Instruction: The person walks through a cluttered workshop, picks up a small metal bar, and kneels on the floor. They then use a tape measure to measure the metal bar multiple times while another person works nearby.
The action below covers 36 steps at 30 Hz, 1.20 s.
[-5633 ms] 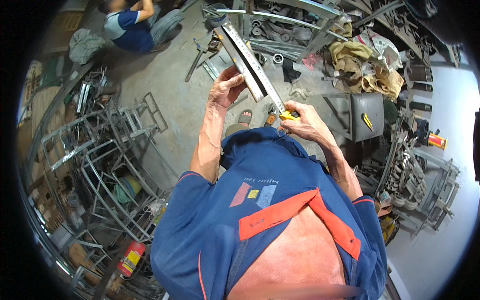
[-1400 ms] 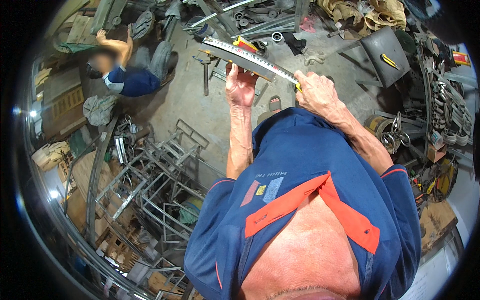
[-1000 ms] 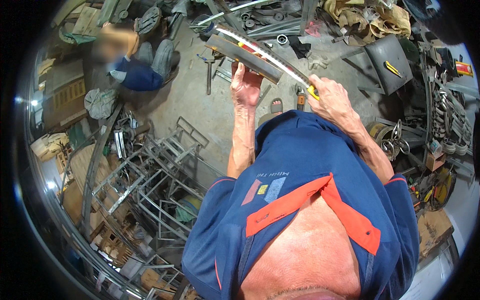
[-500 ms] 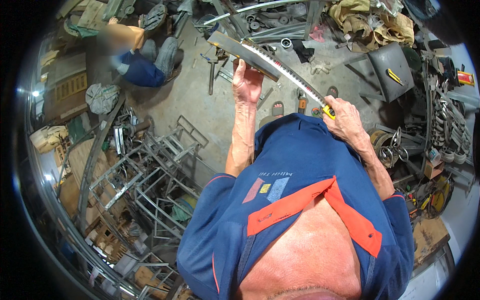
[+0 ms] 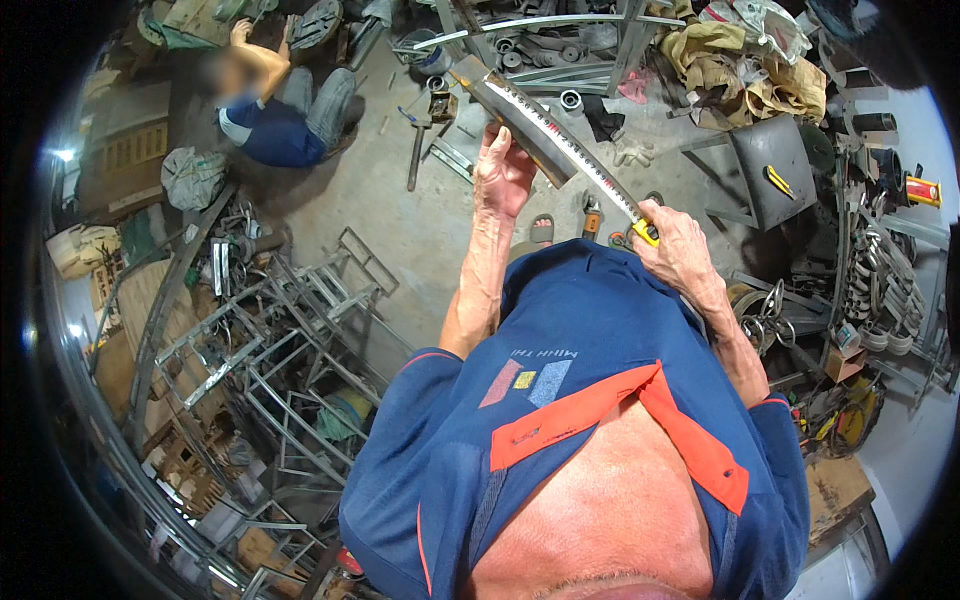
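My left hand (image 5: 503, 178) is closed on a short, dark, flat metal bar (image 5: 530, 146), thumb on its near edge, and holds it up above the floor at a slant. My right hand (image 5: 678, 248) grips a yellow tape measure (image 5: 645, 233), whose case is mostly covered by the fingers. From the case, the pulled-out tape blade (image 5: 585, 163) runs up and left along the far side of the bar, almost to its far end. Whether the blade's hook catches the bar's end is too small to tell.
A hammer (image 5: 416, 155) and an orange-and-black power tool (image 5: 591, 217) lie on the concrete floor. Right stands a dark chair (image 5: 775, 160) bearing a yellow utility knife (image 5: 778, 182). Welded metal frames (image 5: 265, 350) crowd the left. Another person (image 5: 275, 135) sits at the far left.
The bar and the tape blade tilt more steeply, and both hands sit slightly lower in view. My grips stay the same. The other person's hand has risen a little.
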Available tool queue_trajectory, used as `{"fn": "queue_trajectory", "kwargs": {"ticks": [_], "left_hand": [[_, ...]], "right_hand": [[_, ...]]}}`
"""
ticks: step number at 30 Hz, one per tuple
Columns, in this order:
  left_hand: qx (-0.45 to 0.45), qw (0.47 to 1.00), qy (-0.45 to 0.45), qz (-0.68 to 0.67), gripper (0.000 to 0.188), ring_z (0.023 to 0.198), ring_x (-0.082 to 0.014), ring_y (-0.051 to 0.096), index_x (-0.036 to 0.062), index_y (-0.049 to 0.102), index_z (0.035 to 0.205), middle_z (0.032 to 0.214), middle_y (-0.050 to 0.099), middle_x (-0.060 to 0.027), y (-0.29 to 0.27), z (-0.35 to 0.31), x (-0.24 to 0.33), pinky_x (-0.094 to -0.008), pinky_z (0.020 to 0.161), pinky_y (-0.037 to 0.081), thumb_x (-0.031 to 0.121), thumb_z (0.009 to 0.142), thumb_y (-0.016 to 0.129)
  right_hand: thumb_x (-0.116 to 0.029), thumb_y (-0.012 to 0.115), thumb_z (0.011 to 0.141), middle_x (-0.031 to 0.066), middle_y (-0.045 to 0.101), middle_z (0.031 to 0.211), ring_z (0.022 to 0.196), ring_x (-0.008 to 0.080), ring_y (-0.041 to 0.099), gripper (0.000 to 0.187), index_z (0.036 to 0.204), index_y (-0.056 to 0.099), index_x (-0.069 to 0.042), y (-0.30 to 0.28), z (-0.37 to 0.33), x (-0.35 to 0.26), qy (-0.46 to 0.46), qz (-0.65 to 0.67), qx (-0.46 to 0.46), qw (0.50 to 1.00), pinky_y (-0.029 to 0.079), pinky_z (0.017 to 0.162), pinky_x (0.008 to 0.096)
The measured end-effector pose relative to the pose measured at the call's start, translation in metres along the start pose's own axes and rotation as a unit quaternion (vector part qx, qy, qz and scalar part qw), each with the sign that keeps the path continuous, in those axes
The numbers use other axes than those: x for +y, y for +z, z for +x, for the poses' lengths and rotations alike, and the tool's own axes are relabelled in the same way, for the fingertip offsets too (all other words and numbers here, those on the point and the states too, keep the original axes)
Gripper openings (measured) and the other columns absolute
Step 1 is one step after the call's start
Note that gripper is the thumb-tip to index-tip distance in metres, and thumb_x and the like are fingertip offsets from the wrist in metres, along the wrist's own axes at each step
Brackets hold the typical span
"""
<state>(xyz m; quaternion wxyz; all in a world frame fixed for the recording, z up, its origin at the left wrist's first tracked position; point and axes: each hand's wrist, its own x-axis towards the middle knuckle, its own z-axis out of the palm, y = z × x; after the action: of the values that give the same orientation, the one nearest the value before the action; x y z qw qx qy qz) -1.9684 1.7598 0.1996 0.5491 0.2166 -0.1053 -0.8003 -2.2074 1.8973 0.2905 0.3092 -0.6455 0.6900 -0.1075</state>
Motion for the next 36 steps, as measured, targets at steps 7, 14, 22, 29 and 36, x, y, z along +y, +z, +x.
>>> {"fn": "queue_trajectory", "kwargs": {"ticks": [7,14,22,29,36], "left_hand": [[-0.008,1.000,0.002,0.004,0.013,0.105,-0.0189,0.066,0.0151,0.062,0.112,0.112,0.070,-0.0032,-0.003,0.002,0.001,-0.0393,0.091,0.054,0.014,0.099,0.061],[0.005,1.000,-0.001,0.007,0.013,0.102,-0.0173,0.066,0.0160,0.062,0.112,0.111,0.070,-0.0019,-0.001,0.004,0.001,-0.0376,0.089,0.055,0.014,0.099,0.062],[0.003,1.000,0.003,0.003,0.014,0.104,-0.0182,0.066,0.0162,0.061,0.113,0.112,0.070,-0.0019,-0.002,0.007,0.002,-0.0393,0.091,0.054,0.014,0.099,0.062],[0.020,1.000,0.007,0.006,0.015,0.104,-0.0168,0.066,0.0154,0.061,0.114,0.111,0.070,-0.0018,-0.006,0.010,0.003,-0.0370,0.091,0.054,0.015,0.099,0.061],[-0.006,1.000,0.006,0.009,0.025,0.107,-0.0184,0.066,0.0147,0.060,0.123,0.117,0.069,-0.0027,-0.018,0.016,0.005,-0.0394,0.095,0.052,0.021,0.099,0.061]], "right_hand": [[-0.022,0.066,0.083,0.0208,0.067,0.090,0.087,0.0434,0.064,0.027,0.102,0.059,-0.004,-0.002,0.004,-0.005,0.009,0.002,-0.005,1.000,0.050,0.077,0.0491],[-0.021,0.066,0.083,0.0215,0.067,0.089,0.087,0.0437,0.065,0.029,0.105,0.060,-0.005,-0.004,0.009,-0.006,0.016,0.004,-0.021,1.000,0.051,0.076,0.0494],[-0.020,0.066,0.082,0.0211,0.068,0.091,0.085,0.0435,0.065,0.026,0.103,0.061,-0.005,-0.004,0.009,-0.006,0.016,0.000,-0.019,1.000,0.051,0.076,0.0491],[-0.017,0.064,0.081,0.0236,0.065,0.087,0.082,0.0461,0.065,0.029,0.107,0.059,-0.004,-0.007,-0.005,0.001,0.002,0.011,-0.026,1.000,0.052,0.073,0.0527],[-0.017,0.065,0.082,0.0232,0.066,0.089,0.083,0.0460,0.065,0.027,0.106,0.058,-0.005,-0.009,-0.008,0.004,0.012,0.008,-0.018,1.000,0.052,0.073,0.0531]]}}
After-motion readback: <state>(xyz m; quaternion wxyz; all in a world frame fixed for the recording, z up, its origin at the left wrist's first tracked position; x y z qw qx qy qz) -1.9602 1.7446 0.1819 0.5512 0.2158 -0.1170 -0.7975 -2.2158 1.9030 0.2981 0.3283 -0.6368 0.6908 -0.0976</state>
